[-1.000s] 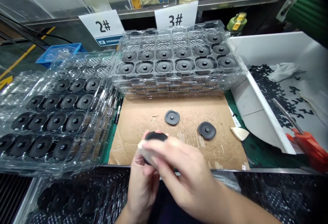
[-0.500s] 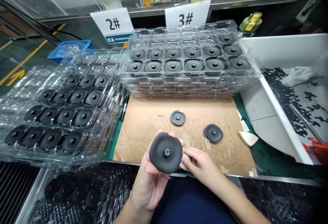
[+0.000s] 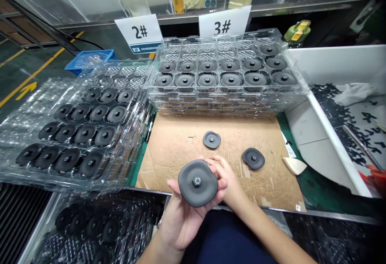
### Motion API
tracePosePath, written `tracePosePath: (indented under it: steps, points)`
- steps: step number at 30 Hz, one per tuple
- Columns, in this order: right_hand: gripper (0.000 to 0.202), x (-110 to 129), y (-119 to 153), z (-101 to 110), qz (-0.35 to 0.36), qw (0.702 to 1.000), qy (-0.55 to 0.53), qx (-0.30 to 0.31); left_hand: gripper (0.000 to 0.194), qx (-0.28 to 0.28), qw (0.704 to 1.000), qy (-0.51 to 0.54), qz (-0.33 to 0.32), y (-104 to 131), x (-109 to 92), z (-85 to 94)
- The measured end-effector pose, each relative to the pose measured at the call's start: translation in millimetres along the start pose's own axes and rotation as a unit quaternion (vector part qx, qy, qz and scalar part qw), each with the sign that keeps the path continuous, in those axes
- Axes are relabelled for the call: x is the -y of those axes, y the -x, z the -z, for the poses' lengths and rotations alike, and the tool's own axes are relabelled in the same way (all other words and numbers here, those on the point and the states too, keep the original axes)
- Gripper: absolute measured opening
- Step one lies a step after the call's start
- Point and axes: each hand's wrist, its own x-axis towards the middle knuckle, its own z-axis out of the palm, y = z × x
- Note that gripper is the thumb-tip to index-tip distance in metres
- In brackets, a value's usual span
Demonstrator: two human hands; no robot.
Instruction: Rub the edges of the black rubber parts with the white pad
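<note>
A dark grey, rounded disc [image 3: 197,193] with a raised hub in its centre is held up over the front edge of the cardboard sheet. My left hand [image 3: 183,223] grips it from below, thumb at its left edge and fingers behind. At its right edge my right hand [image 3: 230,183] is closed against the rim, its fingers partly hidden behind the disc. Beyond my hands, a smaller-looking disc [image 3: 211,139] lies on the cardboard [image 3: 169,143]. Another disc [image 3: 253,158], with a notched edge, lies to the right.
A stack of clear trays [image 3: 226,103] with discs stands at the back; more trays [image 3: 120,155] are on the left. At right, a white bin [image 3: 325,135] holds small black scraps. A cream wedge [image 3: 294,166] and an orange-handled tool [image 3: 374,173] are nearby.
My right hand has moved up and left, from below the disc's right side to its rim. The disc has turned slightly in my left hand. The view has shifted a little.
</note>
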Motion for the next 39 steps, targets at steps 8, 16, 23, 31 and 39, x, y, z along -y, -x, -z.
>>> tracePosePath:
  steps: [8,16,23,31,39]
  points:
    - [0.033,4.5,21.4,27.7,-0.004,1.0,-0.008,-0.027,0.097,-0.001,0.788,-0.554,-0.268,-5.9,-3.1,14.3]
    - [0.037,12.7,34.0,33.9,-0.002,0.998,-0.004,-0.06,0.113,0.004,0.669,-0.674,-0.313,-11.2,-1.1,21.5]
    - [0.042,21.2,32.2,47.5,0.168,0.984,0.062,-0.024,0.099,-0.01,0.719,-0.652,-0.242,-9.5,-7.0,20.1]
    - [0.054,35.5,10.4,61.6,0.141,0.99,-0.012,0.021,0.036,-0.129,0.881,-0.451,-0.066,-18.8,-9.8,18.3]
    - [0.051,-26.6,-101.9,123.3,0.046,0.995,0.0,0.088,0.029,-0.168,0.826,-0.518,-0.144,-36.7,-18.7,-0.6]
